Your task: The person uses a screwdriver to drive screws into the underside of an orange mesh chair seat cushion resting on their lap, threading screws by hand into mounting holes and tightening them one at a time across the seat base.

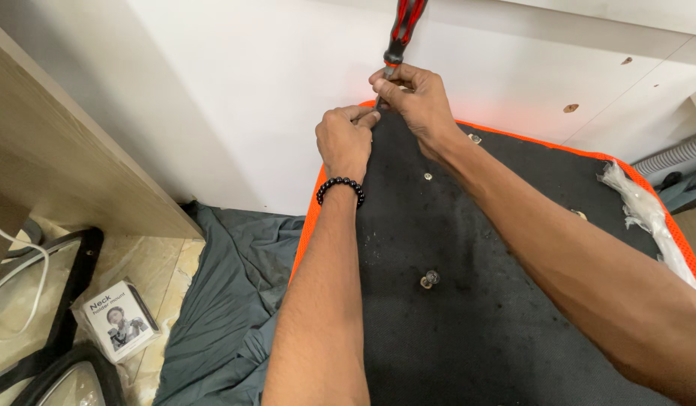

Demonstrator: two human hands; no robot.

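I see the right hand [412, 98] gripping the screwdriver [399, 37], the left hand [346, 139] pinching perhaps its tip; it may slip into fingers.

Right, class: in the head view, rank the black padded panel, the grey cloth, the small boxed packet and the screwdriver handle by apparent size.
1. Black padded panel
2. Grey cloth
3. and 4. Small boxed packet and screwdriver handle: unsure, since the handle is cut off.
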